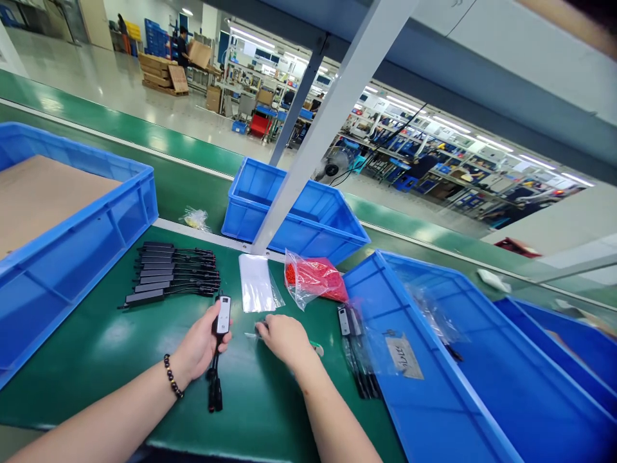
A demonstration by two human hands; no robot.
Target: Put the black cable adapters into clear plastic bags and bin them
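My left hand [202,344] is closed around a small black cabled device [223,315] with a silver face and small buttons. Its short black leads with plug ends hang down toward me. My right hand [284,337] has its fingers pinched together low over the green table, at a small dark and clear item that I cannot make out. Just beyond it lies a stack of clear plastic bags [256,283]. A row of similar black devices [157,270] lies at the left, leads pointing right. More bagged devices [354,347] lie to the right of my right hand.
A large blue crate [87,225] stands on the left, and another blue crate [294,218] behind a slanted white post [332,109]. Blue bins [434,386] line the right side. A bag of red parts [315,280] and a small clear bag [196,218] lie toward the back.
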